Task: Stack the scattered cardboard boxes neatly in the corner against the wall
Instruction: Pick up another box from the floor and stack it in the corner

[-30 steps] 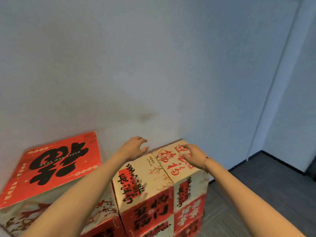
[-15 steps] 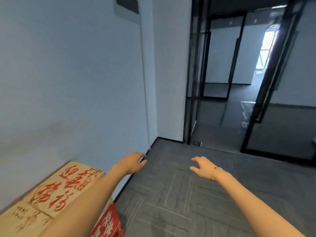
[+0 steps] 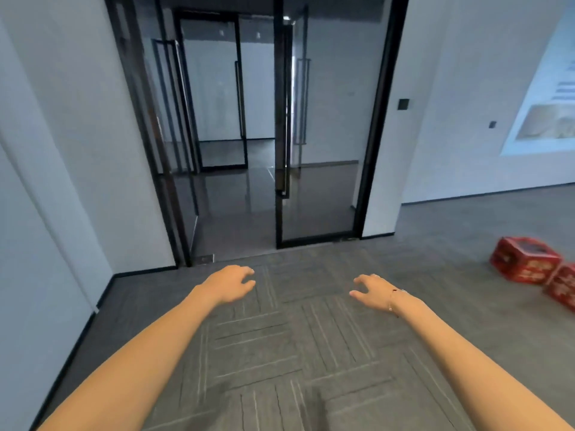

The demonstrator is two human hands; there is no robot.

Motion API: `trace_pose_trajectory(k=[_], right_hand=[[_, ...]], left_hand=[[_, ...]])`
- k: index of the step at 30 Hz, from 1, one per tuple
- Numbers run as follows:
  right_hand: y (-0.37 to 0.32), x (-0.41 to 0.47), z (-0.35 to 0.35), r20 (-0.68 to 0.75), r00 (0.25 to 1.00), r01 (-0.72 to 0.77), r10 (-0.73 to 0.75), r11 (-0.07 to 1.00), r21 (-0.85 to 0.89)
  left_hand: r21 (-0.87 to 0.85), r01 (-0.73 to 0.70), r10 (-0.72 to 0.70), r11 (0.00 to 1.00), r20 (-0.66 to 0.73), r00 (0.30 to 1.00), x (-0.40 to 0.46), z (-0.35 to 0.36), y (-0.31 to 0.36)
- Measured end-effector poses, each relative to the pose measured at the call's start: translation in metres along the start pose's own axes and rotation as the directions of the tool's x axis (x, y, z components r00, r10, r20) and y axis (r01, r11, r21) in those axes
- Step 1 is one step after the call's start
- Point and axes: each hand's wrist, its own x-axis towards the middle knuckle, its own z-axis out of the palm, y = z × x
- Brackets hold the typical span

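Two red printed boxes lie on the grey carpet at the far right: one six-sided box point(image 3: 525, 259) and a second red box point(image 3: 562, 287) cut off by the frame edge, touching it. My left hand point(image 3: 229, 284) and my right hand point(image 3: 375, 292) are stretched out in front of me over the floor, both empty with fingers loosely spread. Both hands are far to the left of the boxes. The stack against the wall is out of view.
Black-framed glass doors point(image 3: 280, 135) stand straight ahead with a corridor behind. A pale wall point(image 3: 46, 181) runs along the left. Another wall at the right carries a poster point(image 3: 547, 104). Grey carpet tiles point(image 3: 295, 353) cover the floor.
My view has swung right, away from the stacked boxes by the wall, which have left the frame. Both hands came off the box tops and are empty; two red boxes appeared at right.
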Motion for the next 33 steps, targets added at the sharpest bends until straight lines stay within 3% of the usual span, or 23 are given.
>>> trace_pose_trajectory(k=[12, 20, 33], right_hand=[[0.178, 0.039, -0.03, -0.065, 0.93, -0.346, 0.363, 0.92, 0.183], [0.262, 0.056, -0.058, -0.101, 0.816, -0.522, 0.57, 0.8, 0.297], [0.431, 0.03, -0.076, -0.039, 0.624, -0.694, 0.781, 0.576, 0.432]], left_hand=[[0.076, -0.359, 0.349, 0.93, 0.116, 0.93, 0.206, 0.011, 0.165], [0.069, -0.533, 0.511, 0.843, 0.207, 0.834, 0.323, 0.019, 0.278], [0.07, -0.72, 0.664, 0.69, 0.334, 0.669, 0.419, 0.095, 0.483]])
